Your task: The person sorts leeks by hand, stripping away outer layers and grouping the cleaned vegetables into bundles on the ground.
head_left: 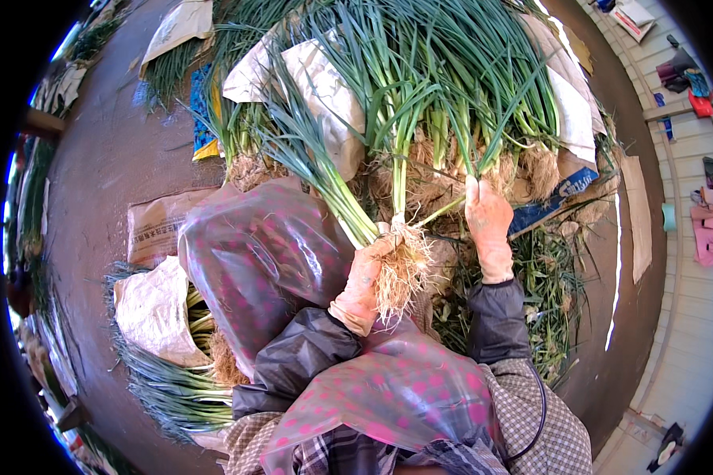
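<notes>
My left hand (pixel 363 286), in an orange-pink glove, is closed around the lower stalks of a small bunch of green onions (pixel 342 204). Pale, stringy roots (pixel 404 277) hang beside its fingers, and the green tops fan out away from me. To the right, my gloved right hand (pixel 487 226) is raised with its fingers pinched on a thin green onion leaf (pixel 449 210), which slants down toward the root end of the bunch. Just beyond both hands lies a large pile of green onions (pixel 444 55), roots facing me.
Trimmed leaves (pixel 550 305) are heaped to the right of my right forearm. At the lower left, more green onions (pixel 174 392) lie partly wrapped in a paper sack (pixel 152 317). A plastic sheet with pink dots (pixel 265 237) covers my lap. Brown floor (pixel 95 198) surrounds this.
</notes>
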Tool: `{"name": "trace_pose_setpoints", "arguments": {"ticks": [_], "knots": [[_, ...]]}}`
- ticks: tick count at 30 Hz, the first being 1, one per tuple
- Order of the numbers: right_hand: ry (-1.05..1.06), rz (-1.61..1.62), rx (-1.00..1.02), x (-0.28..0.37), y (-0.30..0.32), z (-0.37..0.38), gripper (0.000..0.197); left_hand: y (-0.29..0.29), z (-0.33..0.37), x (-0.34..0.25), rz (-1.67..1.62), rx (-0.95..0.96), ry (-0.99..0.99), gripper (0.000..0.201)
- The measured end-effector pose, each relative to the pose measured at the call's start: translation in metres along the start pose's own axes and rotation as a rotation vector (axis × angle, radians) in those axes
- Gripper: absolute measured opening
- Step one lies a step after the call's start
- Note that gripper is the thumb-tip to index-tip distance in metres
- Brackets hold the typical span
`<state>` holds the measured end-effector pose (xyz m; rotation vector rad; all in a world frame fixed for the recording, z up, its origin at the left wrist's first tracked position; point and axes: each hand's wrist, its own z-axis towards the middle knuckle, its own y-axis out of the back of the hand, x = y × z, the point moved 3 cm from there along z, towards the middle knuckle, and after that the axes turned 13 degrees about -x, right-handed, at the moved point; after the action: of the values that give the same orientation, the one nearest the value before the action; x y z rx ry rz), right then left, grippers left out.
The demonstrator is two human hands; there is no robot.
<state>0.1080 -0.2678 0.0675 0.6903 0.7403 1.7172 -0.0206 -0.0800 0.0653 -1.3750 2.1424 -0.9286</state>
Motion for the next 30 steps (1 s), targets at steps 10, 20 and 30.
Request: {"name": "trace_pose_setpoints", "arguments": {"ticks": [10, 20, 30], "knots": [[0.686, 1.122, 0.438, 0.117, 0.099, 0.014, 0.015, 0.005, 0.003, -0.016, 0.046, -0.143, -0.156, 0.02], [-1.435, 2.519, -0.031, -0.047, 0.047, -0.054, 0.054, -0.002, -0.024, -0.011, -0.306, 0.376, 0.052, 0.025], [-0.708, 0.762, 0.323, 0.094, -0.081, 0.011, 0.053, 0.044, -0.01, 0.002, -0.115, 0.146, 0.038, 0.033]]}}
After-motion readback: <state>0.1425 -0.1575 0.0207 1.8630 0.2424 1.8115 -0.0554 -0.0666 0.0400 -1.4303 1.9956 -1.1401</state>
